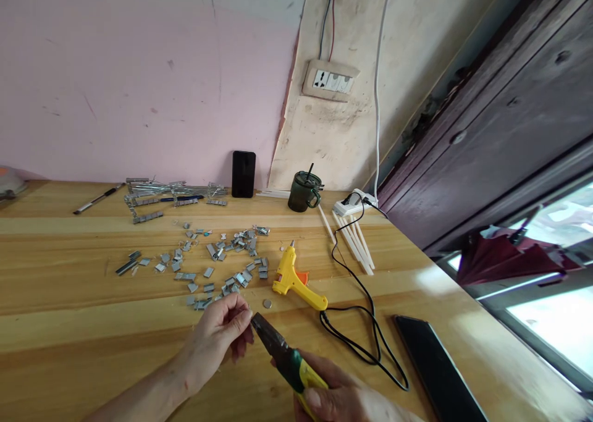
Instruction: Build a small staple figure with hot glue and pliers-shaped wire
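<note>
My right hand (pixel 336 388) is wrapped round the green and yellow handles of a pair of pliers (pixel 278 343), whose dark jaws point up and to the left. Right at the jaw tip, the thumb and forefinger of my left hand (pixel 227 326) are pinched together; whatever they hold is too small to make out. Just beyond the left fingers lie many small grey metal pieces (pixel 241 278), scattered loosely on the wooden table (pixel 92 329). A small round disc (pixel 267 303) rests near the plier tip. The yellow glue gun (pixel 296 280) lies on its side behind the pliers.
A black cord (pixel 370 304) loops from the glue gun to a white power strip (pixel 354 202). White glue sticks (pixel 356 243) lie beside it. A dark mug (pixel 303 192), an upright phone (pixel 243 173), metal strips and wires (pixel 176 193) and a pen (pixel 99 198) line the wall. A black tablet-like slab (pixel 438 366) lies right.
</note>
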The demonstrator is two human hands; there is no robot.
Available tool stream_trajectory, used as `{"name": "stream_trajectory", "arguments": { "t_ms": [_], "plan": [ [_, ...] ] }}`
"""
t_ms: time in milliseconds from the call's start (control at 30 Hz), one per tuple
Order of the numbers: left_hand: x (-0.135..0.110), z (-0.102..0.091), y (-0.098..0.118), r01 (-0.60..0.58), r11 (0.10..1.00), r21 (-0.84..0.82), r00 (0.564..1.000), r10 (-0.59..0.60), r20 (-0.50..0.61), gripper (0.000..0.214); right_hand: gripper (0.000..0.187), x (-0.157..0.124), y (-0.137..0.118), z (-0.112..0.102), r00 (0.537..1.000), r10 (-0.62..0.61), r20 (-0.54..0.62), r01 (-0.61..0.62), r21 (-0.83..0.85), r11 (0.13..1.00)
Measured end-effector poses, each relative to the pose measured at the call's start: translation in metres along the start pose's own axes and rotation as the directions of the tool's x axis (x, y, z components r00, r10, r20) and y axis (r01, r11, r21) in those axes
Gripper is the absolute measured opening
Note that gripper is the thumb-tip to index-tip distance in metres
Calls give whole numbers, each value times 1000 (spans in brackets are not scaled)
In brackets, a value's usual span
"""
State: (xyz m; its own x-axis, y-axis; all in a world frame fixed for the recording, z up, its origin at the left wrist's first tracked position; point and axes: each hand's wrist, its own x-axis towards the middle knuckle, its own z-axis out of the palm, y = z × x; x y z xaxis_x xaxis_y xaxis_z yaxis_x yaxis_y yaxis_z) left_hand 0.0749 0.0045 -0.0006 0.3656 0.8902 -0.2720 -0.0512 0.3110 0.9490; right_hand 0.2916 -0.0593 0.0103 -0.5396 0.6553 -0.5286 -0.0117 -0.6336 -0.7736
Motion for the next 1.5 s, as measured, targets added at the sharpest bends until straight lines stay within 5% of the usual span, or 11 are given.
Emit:
{"name": "stream_trajectory", "arguments": {
  "t_ms": [233, 467, 700, 867, 967, 1267, 1400, 1500],
  "plan": [
    [-3, 7, 0, 31, 998, -57, 996, -36, -82, 41, 66, 6, -7, 10, 980, -199, -4, 184, -364, 913],
    [2, 6, -6, 79, 994, -79, 987, -89, -133, 33, 72, 12, -3, 8, 984, -93, -150, -27, -649, 760],
    [3, 2, -6, 93, 992, -85, 987, -103, -126, 31, 72, 16, 3, -7, 969, -227, -100, 143, -522, 841],
    [4, 0, -3, 81, 988, -134, 992, -93, -85, 34, 69, 12, -5, -3, 997, -76, 25, 80, -312, 947],
    [6, -1, -3, 106, 978, -180, 992, -118, -54, 35, 63, 11, -10, 0, 997, -76, 6, 72, -388, 919],
    [6, -1, -5, 154, 953, -262, 985, -170, -39, 36, 54, 19, -5, 6, 974, -147, -175, -41, -766, 642],
    [3, -1, -3, 175, 938, -300, 979, -197, -45, 37, 57, 22, 2, 9, 923, -301, -239, -133, -933, 333],
    [3, -1, -3, 195, 925, -326, 973, -223, -52, 36, 61, 22, 11, 4, 843, -522, -131, -158, -987, -7]
  ]
}}
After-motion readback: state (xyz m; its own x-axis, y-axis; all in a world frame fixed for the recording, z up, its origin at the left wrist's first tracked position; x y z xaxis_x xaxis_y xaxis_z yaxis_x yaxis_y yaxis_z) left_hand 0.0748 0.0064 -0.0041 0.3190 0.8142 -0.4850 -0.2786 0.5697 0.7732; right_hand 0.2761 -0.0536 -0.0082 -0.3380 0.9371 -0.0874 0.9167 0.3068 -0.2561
